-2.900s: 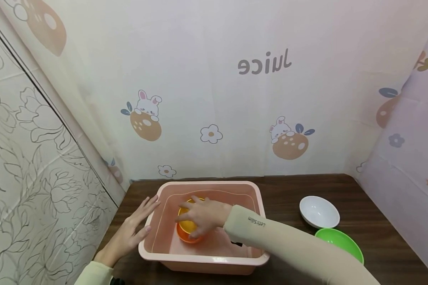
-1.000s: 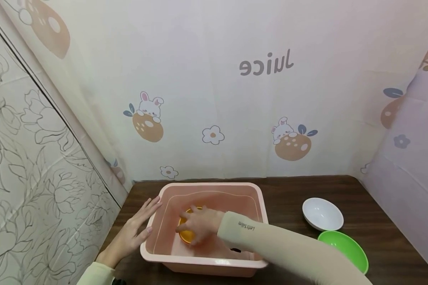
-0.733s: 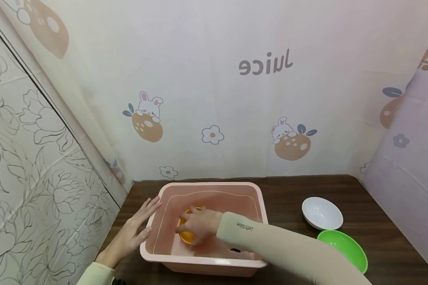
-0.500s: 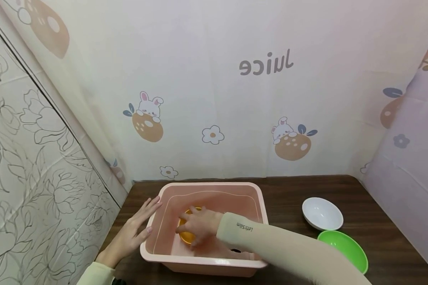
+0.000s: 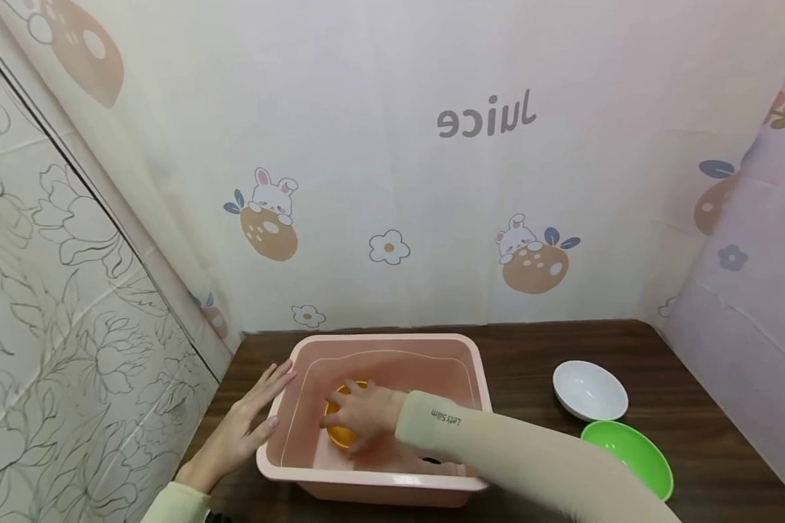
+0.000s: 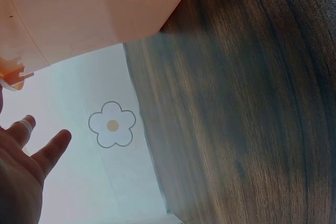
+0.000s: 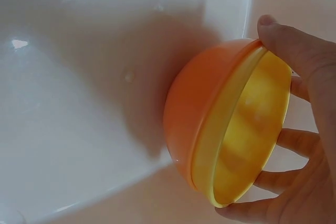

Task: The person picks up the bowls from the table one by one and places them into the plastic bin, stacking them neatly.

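Note:
In the head view my right hand (image 5: 369,412) reaches down into a pink plastic basin (image 5: 366,477). It holds a yellow bowl (image 5: 341,436) from above, fingers spread round the rim. The right wrist view shows that yellow bowl nested in an orange bowl (image 7: 191,108), with the thumb on one side of the rims and the fingertips along the opposite side. My left hand (image 5: 238,428) lies at the basin's left rim, fingers extended against it. The orange bowl is hidden from the head view.
To the right of the basin, a white bowl (image 5: 590,391) and a green bowl (image 5: 631,457) sit close together on the dark wooden table (image 5: 530,349). My right forearm (image 5: 497,450) crosses over the basin's right rim. A patterned curtain (image 5: 392,181) stands behind the table.
Compared with about three seconds ago, my right hand and the yellow bowl sit slightly lower in the basin, and the orange bowl no longer shows from above. The last second shows almost no movement.

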`<state>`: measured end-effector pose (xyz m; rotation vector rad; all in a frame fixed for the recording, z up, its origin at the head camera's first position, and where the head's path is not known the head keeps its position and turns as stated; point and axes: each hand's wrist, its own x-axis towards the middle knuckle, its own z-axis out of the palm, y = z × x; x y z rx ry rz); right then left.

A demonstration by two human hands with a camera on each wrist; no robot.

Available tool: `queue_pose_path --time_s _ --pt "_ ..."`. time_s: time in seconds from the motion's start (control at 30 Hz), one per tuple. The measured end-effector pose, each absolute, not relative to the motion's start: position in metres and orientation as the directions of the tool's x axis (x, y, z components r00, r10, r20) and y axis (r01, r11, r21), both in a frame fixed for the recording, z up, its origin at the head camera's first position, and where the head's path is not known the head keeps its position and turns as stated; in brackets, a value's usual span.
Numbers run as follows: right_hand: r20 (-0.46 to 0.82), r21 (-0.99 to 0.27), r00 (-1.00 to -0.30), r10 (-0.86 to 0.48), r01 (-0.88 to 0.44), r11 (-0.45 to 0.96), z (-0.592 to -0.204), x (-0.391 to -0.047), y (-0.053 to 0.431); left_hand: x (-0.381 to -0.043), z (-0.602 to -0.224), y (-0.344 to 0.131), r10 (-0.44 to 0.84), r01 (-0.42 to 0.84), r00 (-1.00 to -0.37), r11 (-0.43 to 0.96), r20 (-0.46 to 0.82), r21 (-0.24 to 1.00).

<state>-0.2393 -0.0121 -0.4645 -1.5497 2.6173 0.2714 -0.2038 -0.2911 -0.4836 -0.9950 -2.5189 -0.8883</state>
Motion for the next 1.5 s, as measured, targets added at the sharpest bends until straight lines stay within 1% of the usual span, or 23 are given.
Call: queue_pose_path --time_s 0.2,0.43,0.77,0.97,1.27,1.5 --pt "-0.170 0.119 -0.501 -0.849 -0.865 0.487 -0.465 -0.240 -0.013 -0.205 -0.483 -0.291 0.516 0.696 -0.717 0.569 0.468 0.438" --pt "-0.165 0.131 -0.503 -0.848 -0.864 0.487 -0.466 -0.240 -0.013 -0.206 -0.483 -0.291 0.527 0.714 -0.700 0.546 0.482 0.438" --pt "-0.181 0.143 -0.513 -0.839 -0.858 0.494 -0.466 -0.240 -0.013 -0.205 -0.484 -0.292 0.521 0.705 -0.707 0.569 0.478 0.423" --pt "-0.183 0.156 -0.507 -0.842 -0.861 0.485 -0.465 -0.240 -0.013 -0.204 -0.483 -0.291 0.520 0.703 -0.710 0.566 0.476 0.430" --pt "-0.182 0.105 -0.486 -0.855 -0.874 0.475 -0.458 -0.243 -0.014 -0.204 -0.482 -0.290 0.534 0.724 -0.689 0.538 0.490 0.433" --pt "-0.188 0.100 -0.503 -0.844 -0.864 0.493 -0.448 -0.242 -0.016 -0.205 -0.481 -0.290 0.533 0.724 -0.689 0.526 0.491 0.445"
